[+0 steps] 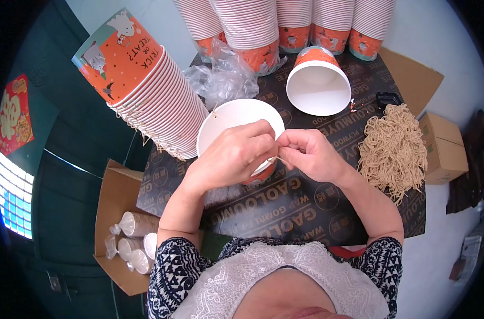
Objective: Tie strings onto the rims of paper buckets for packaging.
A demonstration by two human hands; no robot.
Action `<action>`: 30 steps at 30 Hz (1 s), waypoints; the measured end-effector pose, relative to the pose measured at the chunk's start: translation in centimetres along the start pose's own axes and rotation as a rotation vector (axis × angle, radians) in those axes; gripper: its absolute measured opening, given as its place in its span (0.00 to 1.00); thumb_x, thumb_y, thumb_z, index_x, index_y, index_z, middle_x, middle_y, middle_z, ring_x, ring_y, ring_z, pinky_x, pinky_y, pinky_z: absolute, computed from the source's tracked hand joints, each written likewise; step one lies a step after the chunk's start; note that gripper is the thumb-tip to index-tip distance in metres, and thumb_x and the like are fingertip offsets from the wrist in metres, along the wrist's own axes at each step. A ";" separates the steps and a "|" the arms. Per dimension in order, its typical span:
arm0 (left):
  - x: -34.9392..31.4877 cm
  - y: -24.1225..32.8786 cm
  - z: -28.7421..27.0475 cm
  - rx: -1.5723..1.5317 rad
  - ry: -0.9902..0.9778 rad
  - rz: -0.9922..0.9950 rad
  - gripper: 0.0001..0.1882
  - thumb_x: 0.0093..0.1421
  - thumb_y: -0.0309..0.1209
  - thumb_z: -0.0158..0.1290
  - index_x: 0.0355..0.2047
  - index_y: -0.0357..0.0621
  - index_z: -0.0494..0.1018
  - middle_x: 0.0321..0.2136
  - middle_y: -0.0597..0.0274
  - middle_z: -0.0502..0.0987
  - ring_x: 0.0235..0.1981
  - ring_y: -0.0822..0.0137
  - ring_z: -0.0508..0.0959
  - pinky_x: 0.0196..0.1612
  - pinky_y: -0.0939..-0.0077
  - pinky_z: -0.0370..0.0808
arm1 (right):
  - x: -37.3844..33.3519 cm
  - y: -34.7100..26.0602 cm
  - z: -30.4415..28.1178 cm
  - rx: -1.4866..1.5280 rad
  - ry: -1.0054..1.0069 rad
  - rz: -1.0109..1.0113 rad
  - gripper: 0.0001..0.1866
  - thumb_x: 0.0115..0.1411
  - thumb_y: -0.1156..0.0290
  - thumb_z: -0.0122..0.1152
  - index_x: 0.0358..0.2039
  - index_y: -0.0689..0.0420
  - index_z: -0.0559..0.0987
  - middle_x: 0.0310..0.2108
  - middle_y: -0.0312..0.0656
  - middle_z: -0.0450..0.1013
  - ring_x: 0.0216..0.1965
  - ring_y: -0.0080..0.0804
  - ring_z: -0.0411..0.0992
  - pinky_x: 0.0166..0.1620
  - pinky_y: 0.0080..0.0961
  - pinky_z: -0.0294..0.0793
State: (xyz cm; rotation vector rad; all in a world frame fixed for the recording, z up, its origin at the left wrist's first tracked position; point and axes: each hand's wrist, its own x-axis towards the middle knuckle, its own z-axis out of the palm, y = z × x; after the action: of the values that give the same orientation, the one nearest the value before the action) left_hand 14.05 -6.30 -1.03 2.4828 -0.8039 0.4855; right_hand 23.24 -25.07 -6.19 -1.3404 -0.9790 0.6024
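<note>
The paper tub in use sits at the centre of the frame, round mouth up, on the dark printed desk. At its right rim 2 hands meet: the right hand is closed to a thumb-and-finger pinch on what looks like thin cord, which also shows inside the left rim. The left hand is curled over the mouth; its fingertips are hidden, so I cannot tell its hold.

To work well here, I'd brace the rim, pinch close to the cord's end and pull gently, since thin card may tear or crease.

The tub looks smooth, white and tapering. At right lies a heap of soft, twisted tan cords; at upper left leans a ridged stack of nested tubs, orange and glossy at its base.
</note>
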 end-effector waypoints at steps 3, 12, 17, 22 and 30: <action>-0.3 0.2 0.1 -0.071 0.035 -0.036 0.06 0.52 0.23 0.59 0.27 0.38 0.71 0.30 0.57 0.73 0.31 0.54 0.77 0.33 0.63 0.74 | -0.2 -0.7 -0.3 -0.151 -0.001 -0.051 0.04 0.61 0.77 0.58 0.34 0.63 0.78 0.20 0.30 0.70 0.23 0.13 0.64 0.26 0.18 0.65; -1.9 1.1 -0.4 -0.165 0.018 -0.170 0.08 0.49 0.16 0.59 0.28 0.39 0.72 0.32 0.60 0.75 0.31 0.63 0.78 0.34 0.73 0.74 | 0.1 -1.2 -2.7 -0.426 -0.066 -0.179 0.02 0.60 0.78 0.58 0.33 0.62 0.75 0.25 0.33 0.67 0.25 0.19 0.64 0.30 0.20 0.64; -2.2 0.8 -0.3 -0.165 -0.017 -0.182 0.07 0.49 0.15 0.53 0.27 0.37 0.68 0.30 0.55 0.73 0.32 0.52 0.76 0.35 0.66 0.73 | 0.3 -1.2 -3.7 -0.584 -0.094 -0.312 0.04 0.61 0.78 0.54 0.29 0.62 0.69 0.26 0.40 0.64 0.28 0.32 0.65 0.33 0.27 0.66; -2.3 0.1 -0.2 -0.187 -0.034 -0.144 0.07 0.49 0.15 0.53 0.27 0.37 0.68 0.30 0.54 0.72 0.30 0.52 0.75 0.33 0.67 0.72 | 0.6 -0.4 -4.0 -0.603 -0.092 -0.352 0.05 0.60 0.78 0.53 0.28 0.62 0.68 0.26 0.42 0.63 0.28 0.37 0.65 0.33 0.29 0.65; -3.5 0.0 -1.6 -0.127 0.229 -0.166 0.07 0.56 0.18 0.53 0.36 0.36 0.74 0.37 0.54 0.75 0.39 0.60 0.76 0.46 0.68 0.72 | 0.5 -1.2 -3.3 -0.670 0.110 -0.461 0.04 0.54 0.82 0.56 0.31 0.63 0.72 0.30 0.43 0.66 0.33 0.38 0.68 0.38 0.30 0.69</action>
State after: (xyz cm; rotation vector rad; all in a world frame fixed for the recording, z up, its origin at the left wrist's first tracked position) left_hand 11.12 -3.85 -1.34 2.3007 -0.5172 0.6242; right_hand 26.11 -26.57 -4.73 -1.6218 -1.4099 -0.1755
